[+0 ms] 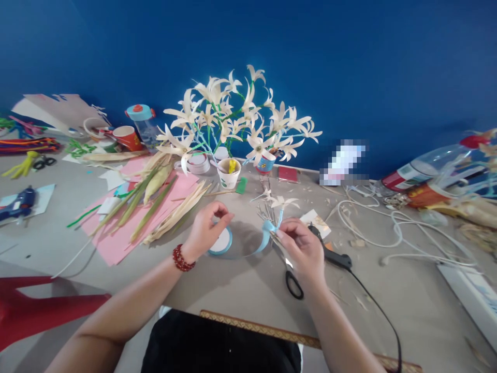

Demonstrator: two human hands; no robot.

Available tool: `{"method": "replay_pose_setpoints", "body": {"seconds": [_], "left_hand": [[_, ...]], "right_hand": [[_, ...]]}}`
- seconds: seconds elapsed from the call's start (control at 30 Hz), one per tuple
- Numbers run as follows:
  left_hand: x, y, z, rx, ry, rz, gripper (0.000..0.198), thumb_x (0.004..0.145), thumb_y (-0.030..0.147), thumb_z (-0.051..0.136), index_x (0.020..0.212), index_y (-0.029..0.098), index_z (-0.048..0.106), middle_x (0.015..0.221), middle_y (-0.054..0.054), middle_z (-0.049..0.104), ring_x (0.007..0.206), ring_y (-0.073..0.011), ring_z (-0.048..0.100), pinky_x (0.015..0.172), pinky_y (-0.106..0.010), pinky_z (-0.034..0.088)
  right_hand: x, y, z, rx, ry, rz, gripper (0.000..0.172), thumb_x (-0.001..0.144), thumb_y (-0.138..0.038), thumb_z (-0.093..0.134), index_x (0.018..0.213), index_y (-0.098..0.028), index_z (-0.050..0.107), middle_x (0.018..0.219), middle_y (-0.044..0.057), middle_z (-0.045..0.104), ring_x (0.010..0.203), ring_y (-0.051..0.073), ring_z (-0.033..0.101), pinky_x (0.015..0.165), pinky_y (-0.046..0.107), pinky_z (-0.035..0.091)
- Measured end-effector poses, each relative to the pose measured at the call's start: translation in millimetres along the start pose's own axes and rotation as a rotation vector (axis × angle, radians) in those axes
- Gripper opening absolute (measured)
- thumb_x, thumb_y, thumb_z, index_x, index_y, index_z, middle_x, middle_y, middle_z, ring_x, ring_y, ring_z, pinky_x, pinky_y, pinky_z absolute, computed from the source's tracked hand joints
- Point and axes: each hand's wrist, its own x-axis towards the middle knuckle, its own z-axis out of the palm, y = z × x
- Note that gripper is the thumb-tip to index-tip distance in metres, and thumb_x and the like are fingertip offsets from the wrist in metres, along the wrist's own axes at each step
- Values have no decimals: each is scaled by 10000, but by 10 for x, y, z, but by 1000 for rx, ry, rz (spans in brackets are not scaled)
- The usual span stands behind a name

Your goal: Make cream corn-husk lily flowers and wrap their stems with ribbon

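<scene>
My right hand (303, 246) pinches the stem of a white lily-like craft flower (285, 202) between thumb and fingers. Light-blue tape (267, 235) is looped around this stem and hangs in a curve to the left, towards a tape roll (221, 242) with a white centre. Beside that roll, my left hand (209, 228) is curled with thumb and forefinger close together; whether anything is between them is hidden. Black-handled scissors (294, 285) lie under my right hand. A bunch of thin wire stems (267, 212) is behind the tape.
Behind stand many white flowers (212, 93) in paper cups (229, 178). Corn husks (155, 207) lie on pink paper (112, 243) at left. A glue gun (336, 256) with its cord, white cables (361, 233), a power strip (469, 295) and a bottle (423, 166) occupy the right.
</scene>
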Motion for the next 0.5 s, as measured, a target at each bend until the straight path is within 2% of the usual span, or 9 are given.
{"method": "replay_pose_setpoints", "body": {"seconds": [0.23,0.4,0.5], "left_hand": [[17,-84,-19,1,-61,-27,293,995,326,374,732,206,422,624,39,432,580,-123,427,577,-260,331],[27,-79,-71,108,-40,58,403,980,364,424,620,207,333,563,50,318,544,-123,345,570,-274,293],[36,-74,-75,143,14,106,337,973,320,437,659,202,412,613,35,403,604,-136,412,624,-274,344]], "right_hand": [[-18,-30,26,9,-18,10,70,822,-224,641,754,-208,643,817,40,594,762,189,572,677,297,476],[-17,-28,29,-11,-24,-23,78,817,-204,630,739,-208,635,802,29,590,742,178,572,665,282,464],[-19,-33,33,-26,-26,-36,82,814,-194,624,733,-210,632,801,30,592,745,179,571,664,281,458]]}}
